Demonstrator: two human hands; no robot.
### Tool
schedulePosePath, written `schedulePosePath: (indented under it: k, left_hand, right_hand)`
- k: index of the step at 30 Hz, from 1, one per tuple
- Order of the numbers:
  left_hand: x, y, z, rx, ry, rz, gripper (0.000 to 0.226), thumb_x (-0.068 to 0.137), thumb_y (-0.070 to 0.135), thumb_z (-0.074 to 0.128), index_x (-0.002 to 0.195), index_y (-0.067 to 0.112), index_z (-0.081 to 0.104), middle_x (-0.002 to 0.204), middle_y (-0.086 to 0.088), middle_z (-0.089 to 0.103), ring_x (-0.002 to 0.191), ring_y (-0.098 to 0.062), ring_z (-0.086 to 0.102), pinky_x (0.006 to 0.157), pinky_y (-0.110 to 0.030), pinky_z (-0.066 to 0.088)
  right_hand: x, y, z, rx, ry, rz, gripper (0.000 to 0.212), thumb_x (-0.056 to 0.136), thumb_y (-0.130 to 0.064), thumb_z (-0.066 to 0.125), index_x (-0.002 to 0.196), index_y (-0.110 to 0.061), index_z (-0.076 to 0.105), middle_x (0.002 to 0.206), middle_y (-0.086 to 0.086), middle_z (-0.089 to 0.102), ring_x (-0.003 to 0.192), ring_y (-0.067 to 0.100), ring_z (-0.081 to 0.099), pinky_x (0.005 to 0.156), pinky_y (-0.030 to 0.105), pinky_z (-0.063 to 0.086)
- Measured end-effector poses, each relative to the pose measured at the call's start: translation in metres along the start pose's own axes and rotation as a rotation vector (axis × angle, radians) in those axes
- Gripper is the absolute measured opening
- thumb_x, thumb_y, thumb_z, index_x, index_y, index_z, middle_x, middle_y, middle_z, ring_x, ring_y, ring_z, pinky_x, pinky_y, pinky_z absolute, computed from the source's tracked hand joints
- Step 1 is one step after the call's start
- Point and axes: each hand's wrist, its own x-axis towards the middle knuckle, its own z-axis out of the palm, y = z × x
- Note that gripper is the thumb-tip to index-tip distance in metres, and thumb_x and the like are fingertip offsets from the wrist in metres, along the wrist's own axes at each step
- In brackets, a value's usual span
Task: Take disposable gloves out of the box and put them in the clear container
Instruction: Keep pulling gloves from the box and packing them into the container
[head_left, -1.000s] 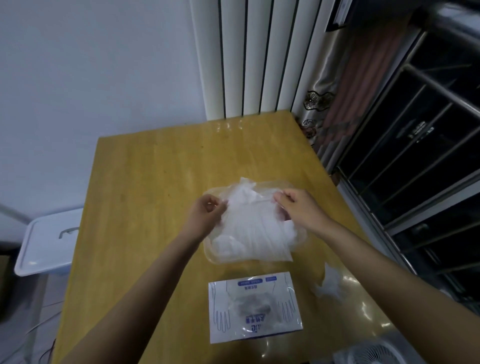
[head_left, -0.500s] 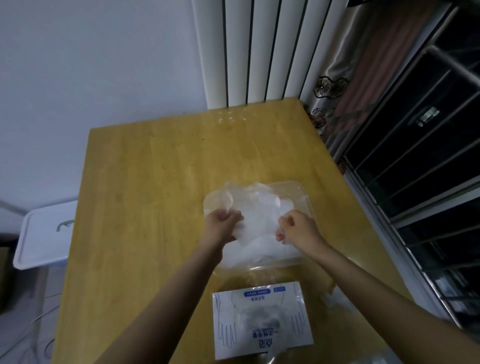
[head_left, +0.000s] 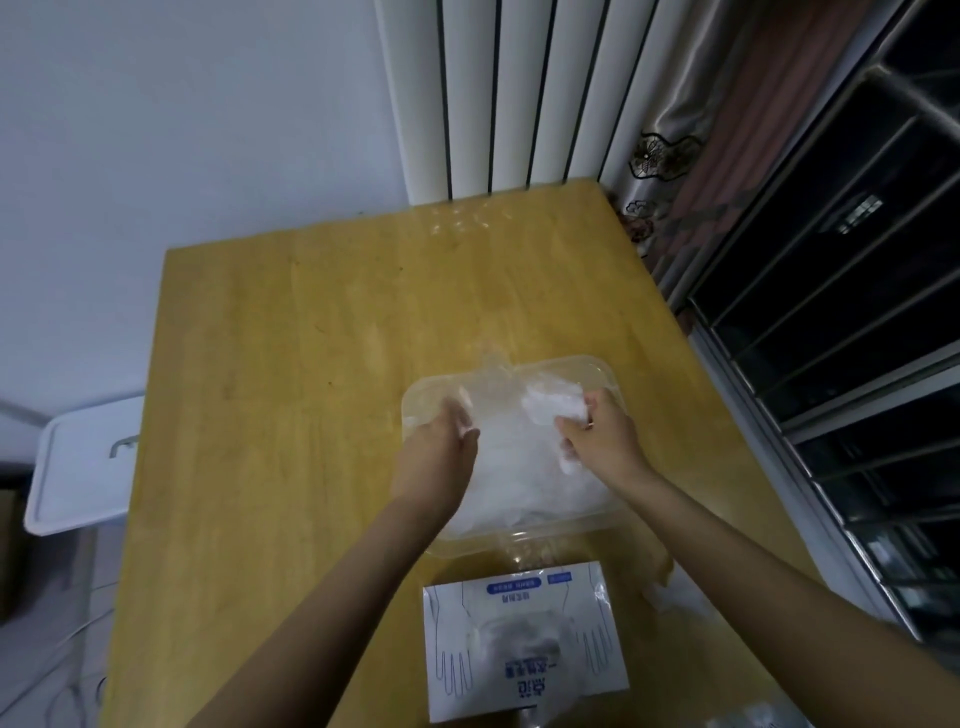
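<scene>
Arms stretched forward, my right hand (head_left: 602, 441) pinches a wad of the gloves (head_left: 519, 467) heaped in the clear container (head_left: 587, 364). My left hand (head_left: 436, 457) digs in palm-down, its blurred grip unclear. The box (head_left: 524, 660) lies nearer me on the surface (head_left: 285, 389).

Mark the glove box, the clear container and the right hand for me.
glove box (head_left: 519, 686), head view, printed top face.
clear container (head_left: 571, 359), head view, far rim.
right hand (head_left: 602, 441), head view, back of hand.

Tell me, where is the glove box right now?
In the head view the glove box lies flat on the wooden table, bottom centre, just nearer the person than the clear container.
</scene>
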Motion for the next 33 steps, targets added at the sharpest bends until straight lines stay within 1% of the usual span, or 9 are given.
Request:
schedulePosePath:
  k: [4, 7, 12, 16, 18, 21, 24, 27, 33]
  left_hand:
    - [0.006, -0.001, 0.017, 0.710, -0.042, 0.094, 0.054, 0.098, 0.018, 0.045, 0.144, 0.007, 0.022, 0.101, -0.005, 0.066, 0.092, -0.020, 0.060, 0.070, -0.028, 0.040]
    - [0.012, -0.002, 0.026, 0.981, -0.139, 0.116, 0.066, 0.093, 0.019, 0.051, 0.146, 0.003, 0.016, 0.108, -0.006, 0.063, 0.100, -0.021, 0.056, 0.079, -0.029, 0.039]
    - [0.010, 0.006, 0.026, 0.990, -0.108, 0.145, 0.054, 0.087, 0.012, 0.054, 0.133, 0.003, 0.027, 0.121, -0.013, 0.042, 0.106, -0.024, 0.044, 0.089, -0.031, 0.038]
    - [0.012, 0.005, 0.029, 0.802, -0.141, 0.327, 0.036, 0.091, 0.003, 0.047, 0.126, 0.008, 0.041, 0.123, -0.009, 0.043, 0.106, -0.021, 0.044, 0.091, -0.031, 0.038]
    - [0.013, 0.000, 0.034, 0.780, -0.223, 0.368, 0.047, 0.091, 0.003, 0.047, 0.136, 0.008, 0.035, 0.132, -0.012, 0.040, 0.113, -0.023, 0.043, 0.097, -0.032, 0.038]
    - [0.015, -0.012, 0.045, 0.918, -0.401, 0.313, 0.065, 0.093, 0.011, 0.052, 0.148, 0.014, 0.018, 0.148, -0.017, 0.024, 0.132, -0.035, 0.033, 0.105, -0.039, 0.034]
    - [0.016, -0.021, 0.052, 0.996, -0.539, 0.222, 0.069, 0.094, 0.017, 0.054, 0.150, 0.017, 0.014, 0.155, -0.019, 0.011, 0.140, -0.044, 0.018, 0.109, -0.044, 0.031]
    - [0.018, -0.027, 0.055, 0.936, -0.607, 0.169, 0.079, 0.093, 0.011, 0.056, 0.152, 0.020, 0.005, 0.158, -0.017, -0.001, 0.142, -0.045, 0.007, 0.107, -0.044, 0.035]
    - [0.018, -0.022, 0.046, 1.072, -0.583, 0.202, 0.065, 0.097, 0.019, 0.050, 0.150, 0.014, 0.014, 0.156, -0.016, 0.014, 0.140, -0.039, 0.019, 0.111, -0.045, 0.027]
  right_hand:
    - [0.002, 0.007, 0.008, -0.391, 0.004, -0.112, 0.033, 0.097, -0.006, 0.044, 0.130, -0.007, 0.038, 0.101, 0.015, 0.062, 0.082, 0.027, 0.061, 0.066, 0.036, 0.050]
    - [0.005, 0.008, 0.015, -0.664, -0.039, -0.087, 0.045, 0.095, 0.001, 0.037, 0.138, -0.006, 0.025, 0.108, 0.018, 0.062, 0.084, 0.027, 0.058, 0.065, 0.033, 0.044]
    - [-0.003, -0.007, 0.017, -0.849, 0.067, -0.170, 0.053, 0.091, 0.001, 0.048, 0.139, -0.006, 0.025, 0.132, 0.013, 0.045, 0.114, 0.027, 0.052, 0.087, 0.032, 0.046]
    - [-0.026, -0.011, 0.014, -0.671, 0.194, -0.657, 0.042, 0.082, 0.004, 0.061, 0.121, -0.008, 0.052, 0.116, 0.009, 0.056, 0.104, 0.022, 0.058, 0.084, 0.025, 0.046]
    - [-0.031, -0.009, 0.015, -0.661, 0.009, -0.786, 0.039, 0.082, 0.008, 0.059, 0.116, -0.011, 0.056, 0.113, 0.005, 0.057, 0.101, 0.019, 0.057, 0.080, 0.020, 0.040]
    - [-0.017, 0.005, 0.020, -0.905, -0.284, -0.673, 0.044, 0.089, 0.002, 0.053, 0.128, -0.017, 0.048, 0.128, 0.001, 0.048, 0.114, 0.017, 0.046, 0.091, 0.024, 0.038]
    - [0.008, 0.022, 0.018, -1.080, -0.413, -0.437, 0.048, 0.089, -0.007, 0.057, 0.135, -0.017, 0.044, 0.137, 0.007, 0.042, 0.123, 0.024, 0.043, 0.101, 0.035, 0.040]
    - [0.019, 0.031, 0.018, -1.146, -0.474, -0.375, 0.048, 0.090, -0.014, 0.058, 0.135, -0.017, 0.044, 0.141, 0.008, 0.040, 0.127, 0.026, 0.042, 0.103, 0.038, 0.040]
    - [0.024, 0.020, 0.012, -1.135, -0.614, -0.276, 0.063, 0.090, -0.012, 0.059, 0.146, -0.019, 0.032, 0.150, 0.010, 0.029, 0.135, 0.030, 0.033, 0.109, 0.042, 0.035]
